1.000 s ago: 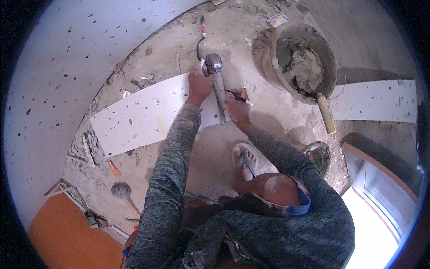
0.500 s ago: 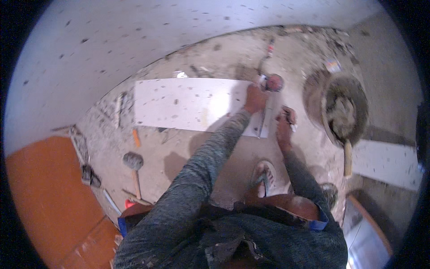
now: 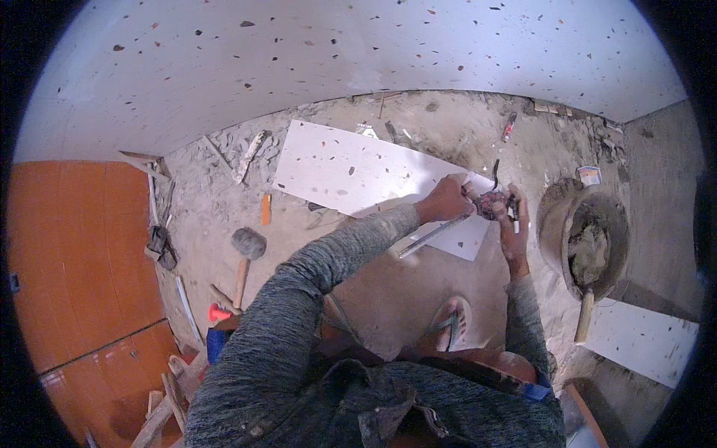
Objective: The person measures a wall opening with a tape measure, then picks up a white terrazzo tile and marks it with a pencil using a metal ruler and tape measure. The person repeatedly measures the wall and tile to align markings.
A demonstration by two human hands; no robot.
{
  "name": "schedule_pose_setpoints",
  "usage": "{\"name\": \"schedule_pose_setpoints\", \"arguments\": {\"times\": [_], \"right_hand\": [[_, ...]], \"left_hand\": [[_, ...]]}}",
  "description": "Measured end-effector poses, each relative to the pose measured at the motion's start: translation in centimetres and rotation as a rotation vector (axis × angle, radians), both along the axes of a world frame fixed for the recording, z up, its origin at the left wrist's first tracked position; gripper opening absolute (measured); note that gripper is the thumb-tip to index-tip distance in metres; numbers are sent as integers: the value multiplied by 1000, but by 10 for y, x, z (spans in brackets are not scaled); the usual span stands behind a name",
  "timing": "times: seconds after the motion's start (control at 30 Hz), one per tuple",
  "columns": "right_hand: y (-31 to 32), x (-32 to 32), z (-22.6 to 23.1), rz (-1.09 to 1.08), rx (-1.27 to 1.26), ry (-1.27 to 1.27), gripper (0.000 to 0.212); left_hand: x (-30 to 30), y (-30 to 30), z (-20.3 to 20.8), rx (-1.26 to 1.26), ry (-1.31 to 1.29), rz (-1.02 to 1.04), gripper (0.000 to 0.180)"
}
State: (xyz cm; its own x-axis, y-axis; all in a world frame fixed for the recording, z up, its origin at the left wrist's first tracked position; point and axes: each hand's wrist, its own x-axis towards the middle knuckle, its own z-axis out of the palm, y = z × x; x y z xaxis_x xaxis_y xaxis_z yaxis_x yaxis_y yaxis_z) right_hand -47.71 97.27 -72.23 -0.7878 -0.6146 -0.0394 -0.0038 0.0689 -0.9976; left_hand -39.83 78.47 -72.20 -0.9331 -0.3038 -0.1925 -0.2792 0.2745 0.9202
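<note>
Leaning over the floor (image 3: 388,287), you have your left hand (image 3: 447,198) above the white speckled slab (image 3: 358,168), its fingers curled by the upper end of a metal strip (image 3: 435,234); blur hides what they grip, so I cannot tell. Your right hand (image 3: 513,213) has its fingers bent, a pen (image 3: 516,225) caught among them, beside a round dark object (image 3: 489,205). The slab lies on the floor, between mallet (image 3: 249,243) and bucket (image 3: 626,250).
</note>
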Motion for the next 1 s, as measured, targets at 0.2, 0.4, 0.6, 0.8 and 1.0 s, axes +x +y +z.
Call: {"name": "schedule_pose_setpoints", "arguments": {"times": [0.2,0.4,0.6,0.8,1.0], "right_hand": [[-30,29,26,230,37,372,44],[-76,25,82,487,80,564,27],[-192,51,117,713,108,616,26],[-335,125,64,726,69,439,28],[-427,180,-13,665,18,397,22]], "left_hand": [[62,-47,33,-192,-14,-217,37],[193,-118,68,-194,-142,-157,75],[324,-108,40,153,-233,254,56],[384,-45,-5,535,-49,666,35],[409,-38,-8,483,-102,609,26]]}}
